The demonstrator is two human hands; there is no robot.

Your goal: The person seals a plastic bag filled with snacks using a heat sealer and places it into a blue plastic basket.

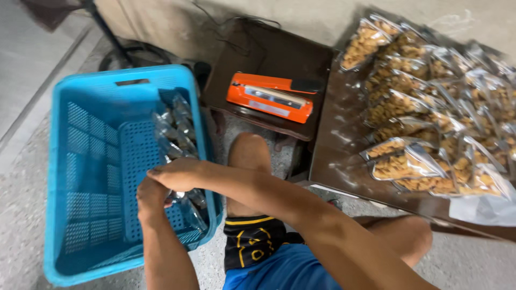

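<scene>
I am gripping crinkly clear snack pouches [183, 201] with both my left hand [152, 194] and right hand [177, 173] inside the perforated blue plastic crate [86, 161].

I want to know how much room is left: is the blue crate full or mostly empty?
Mostly empty. The blue crate holds only one row of clear packets along its right wall; both hands are on that row.

Speckled grey concrete floor [32, 177] bearing a blue perforated plastic crate [97, 161] at left, a low dark wooden stool [269, 53] topped by an orange heat sealer [270, 97] at centre, and a brown board [336, 156] piled with clear snack-filled bags [424, 107] at right.
</scene>
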